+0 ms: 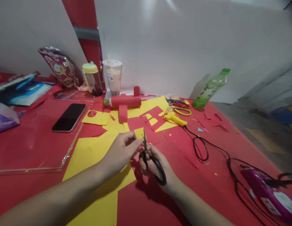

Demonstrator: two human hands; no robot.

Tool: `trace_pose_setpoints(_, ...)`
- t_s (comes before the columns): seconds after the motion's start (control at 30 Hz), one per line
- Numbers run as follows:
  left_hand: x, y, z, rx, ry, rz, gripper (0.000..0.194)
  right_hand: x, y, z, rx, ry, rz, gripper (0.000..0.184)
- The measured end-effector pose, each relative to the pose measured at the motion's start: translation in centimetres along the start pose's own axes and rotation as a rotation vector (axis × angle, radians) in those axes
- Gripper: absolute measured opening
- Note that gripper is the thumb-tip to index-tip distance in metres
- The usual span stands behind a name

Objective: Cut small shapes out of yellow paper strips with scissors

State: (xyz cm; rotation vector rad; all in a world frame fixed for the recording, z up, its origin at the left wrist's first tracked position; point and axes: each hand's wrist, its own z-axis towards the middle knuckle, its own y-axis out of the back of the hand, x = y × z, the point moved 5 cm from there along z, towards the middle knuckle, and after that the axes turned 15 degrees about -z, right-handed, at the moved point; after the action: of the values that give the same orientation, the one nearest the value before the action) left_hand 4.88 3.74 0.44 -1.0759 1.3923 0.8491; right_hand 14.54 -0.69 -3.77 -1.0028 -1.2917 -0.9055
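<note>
Between the thumb and fingers of my left hand [124, 147] is a small piece of yellow paper [138, 133]. My right hand [161, 168] grips black-handled scissors [157, 169], with fingers through the loops and the blades pointing up and away. The blades lie against the right edge of the yellow piece; whether they bite into it I cannot tell. Larger yellow sheets [89, 157] lie under my left forearm on the red table surface [146, 204]. Just beyond my hands are cut red paper [157, 113] and a red paper-covered bottle with paper tabs [125, 102].
A yellow glue gun [175, 118] trails a black cord to a purple power strip [268, 191] at right. Farther back stand a green bottle [210, 89], a bubble tea cup [114, 78] and a yellow-lidded bottle [92, 78]. A phone [69, 117] lies left.
</note>
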Motion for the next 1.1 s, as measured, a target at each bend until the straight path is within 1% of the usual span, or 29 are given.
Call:
trace_pose_setpoints(0.27, -0.12, -0.16, -0.19, -0.017, -0.025, -0.047, 0.031, -0.09, 0.0, -0.12, -0.004, 0.018, 0.022, 0.039)
trace_pose_setpoints(0.57, 0.18, -0.35, -0.37, -0.004, 0.015, -0.115, 0.028, -0.13, -0.18, -0.17, 0.009, 0.007, 0.093, 0.038)
trace_pose_setpoints(1.1, -0.04, -0.26, -0.42, -0.009, -0.004, -0.075, 0.029, -0.2, -0.23, -0.28, -0.004, -0.012, 0.098, 0.038)
